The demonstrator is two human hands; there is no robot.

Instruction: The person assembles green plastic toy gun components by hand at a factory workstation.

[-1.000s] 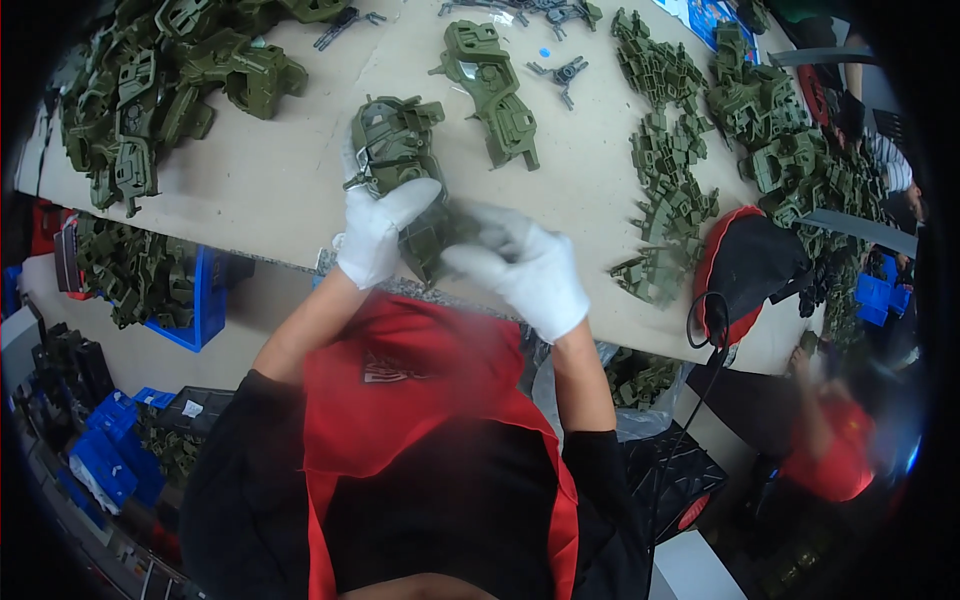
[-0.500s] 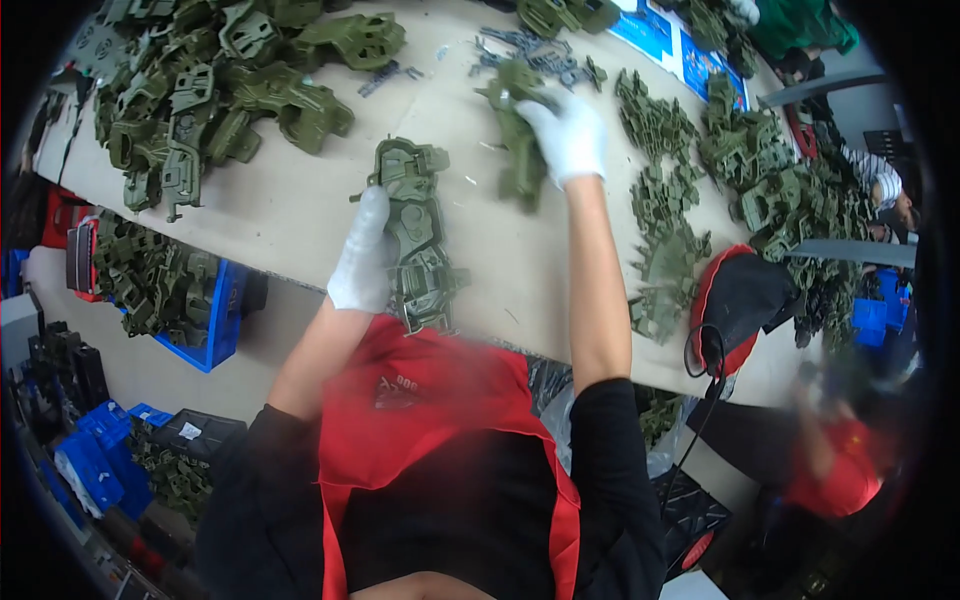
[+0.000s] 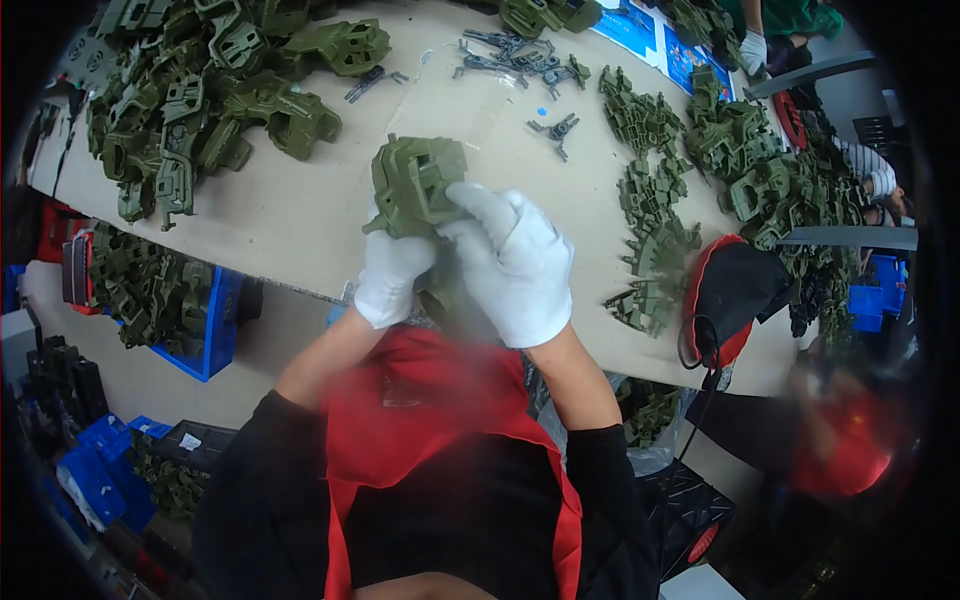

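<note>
An olive-green plastic toy-vehicle body is held up between my two white-gloved hands, above the near edge of the table. My left hand is closed around its left and lower side, with most of the fingers hidden behind it. On the other side, my right hand grips it, thumb and fingertips pressed against its edge. The lower end of the body is blurred and partly covered by the hands. Beyond them lies a small dark-grey branched plastic part on the table.
Green shells are heaped at the far left. Several grey branched parts lie at the back. Rows of small green parts and a black-red cap are at the right. A filled blue crate stands below left; a co-worker is at right.
My right hand has come back toward me with the green piece it carried, meeting my left hand. The green body under my left hand has been lifted off the table. A grey part is uncovered.
</note>
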